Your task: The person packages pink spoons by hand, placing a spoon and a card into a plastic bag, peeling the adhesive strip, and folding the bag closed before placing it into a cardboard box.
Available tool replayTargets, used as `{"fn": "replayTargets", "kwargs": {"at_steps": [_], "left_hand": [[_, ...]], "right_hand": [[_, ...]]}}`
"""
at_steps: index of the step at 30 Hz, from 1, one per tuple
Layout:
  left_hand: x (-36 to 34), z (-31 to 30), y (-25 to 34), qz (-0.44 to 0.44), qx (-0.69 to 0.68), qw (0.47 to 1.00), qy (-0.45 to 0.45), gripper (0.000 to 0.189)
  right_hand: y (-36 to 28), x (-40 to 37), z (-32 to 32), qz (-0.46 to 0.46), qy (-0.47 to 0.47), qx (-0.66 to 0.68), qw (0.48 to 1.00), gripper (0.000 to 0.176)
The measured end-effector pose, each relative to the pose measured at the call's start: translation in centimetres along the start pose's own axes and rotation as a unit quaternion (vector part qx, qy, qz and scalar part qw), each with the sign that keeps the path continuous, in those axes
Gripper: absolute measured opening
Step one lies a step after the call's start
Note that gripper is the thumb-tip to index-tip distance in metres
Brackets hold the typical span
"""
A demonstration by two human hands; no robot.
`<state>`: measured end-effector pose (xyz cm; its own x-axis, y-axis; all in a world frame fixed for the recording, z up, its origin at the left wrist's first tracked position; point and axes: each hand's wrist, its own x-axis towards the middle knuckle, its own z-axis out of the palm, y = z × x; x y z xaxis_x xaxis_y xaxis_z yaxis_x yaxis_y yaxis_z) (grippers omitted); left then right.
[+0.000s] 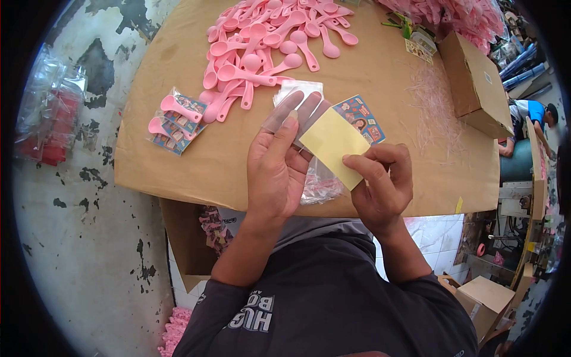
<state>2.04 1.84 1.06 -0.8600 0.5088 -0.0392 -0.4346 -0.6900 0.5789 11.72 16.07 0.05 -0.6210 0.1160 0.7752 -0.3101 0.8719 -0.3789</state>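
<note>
My left hand [275, 169] holds a clear plastic bag [306, 113] up, the thumb on its near side and the fingers seen through the film. Between the thumb and fingers of my right hand [383, 181] is a pale yellow card [336, 144], its upper left corner right at the bag. Behind it on the table lies a blue printed card [364, 116]. A stack of whitish bags [312, 88] sits just beyond my left fingertips, and more clear bags [321, 185] lie below my hands.
Pink spoons [256, 35] are heaped at the table's far side. Packed spoons with cards [178, 122] lie at left. A cardboard box [476, 83] stands at right beside thin plastic strips [434, 107]. Another person [535, 113] is in the right background.
</note>
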Motion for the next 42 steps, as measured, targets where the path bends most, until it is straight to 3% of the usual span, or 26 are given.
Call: {"fn": "replayTargets", "kwargs": {"at_steps": [13, 23, 29, 34, 42], "left_hand": [[-0.8, 0.3, -1.1, -0.038, 0.034, 0.999, -0.001, 0.045], [-1.2, 0.2, -0.9, -0.014, 0.022, 1.000, 0.014, 0.044], [-1.3, -0.3, -2.5, -0.091, 0.047, 0.995, -0.011, 0.037], [-0.8, 0.5, -2.4, -0.048, 0.018, 0.999, 0.011, 0.038], [-1.6, -0.1, -2.2, -0.066, 0.054, 0.996, 0.015, 0.036]], "right_hand": [[0.7, 0.6, 1.7, -0.003, 0.020, 0.018, 1.000, 0.043], [-0.2, 1.1, 2.2, 0.021, 0.021, 0.031, 0.999, 0.045], [0.1, 1.1, 1.5, 0.026, 0.026, 0.009, 0.999, 0.043], [0.9, 0.5, 0.9, 0.034, -0.010, -0.005, 0.999, 0.043], [0.3, 0.6, 2.1, 0.039, -0.012, 0.033, 0.999, 0.043]]}}
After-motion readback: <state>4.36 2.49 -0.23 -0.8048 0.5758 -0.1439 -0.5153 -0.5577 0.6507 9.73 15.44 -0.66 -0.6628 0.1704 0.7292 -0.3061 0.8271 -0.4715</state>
